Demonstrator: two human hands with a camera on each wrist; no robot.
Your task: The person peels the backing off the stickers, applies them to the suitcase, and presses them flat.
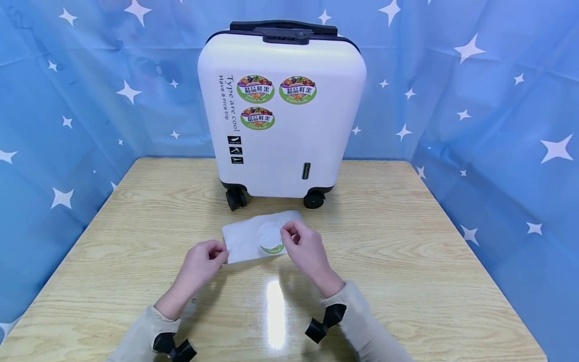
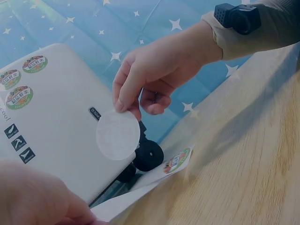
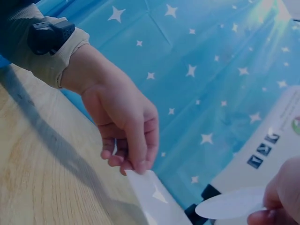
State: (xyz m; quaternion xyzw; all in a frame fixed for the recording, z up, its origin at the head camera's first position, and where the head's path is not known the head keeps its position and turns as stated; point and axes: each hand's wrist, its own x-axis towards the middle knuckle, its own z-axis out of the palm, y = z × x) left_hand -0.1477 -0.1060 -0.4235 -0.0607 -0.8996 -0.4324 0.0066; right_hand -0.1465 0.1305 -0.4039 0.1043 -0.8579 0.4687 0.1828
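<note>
My left hand (image 1: 204,260) pinches the near left corner of a white sticker sheet (image 1: 242,239). Between thumb and fingertips, my right hand (image 1: 308,251) holds a round sticker (image 2: 118,136) by its edge, its white back towards the left wrist camera. The held sticker is off the sheet and overlaps it in the head view. A fruit sticker (image 2: 177,160) lies on the sheet, partly covered in the head view by the held one. Behind stands a white suitcase (image 1: 289,141) bearing three oval-looking fruit stickers (image 1: 255,89), two above and one below at left.
The suitcase stands upright on black wheels (image 1: 314,200) towards the back of the wooden table (image 1: 389,241). Its black handle (image 1: 283,25) is on top. A blue curtain (image 1: 479,100) with white stars hangs behind and at both sides.
</note>
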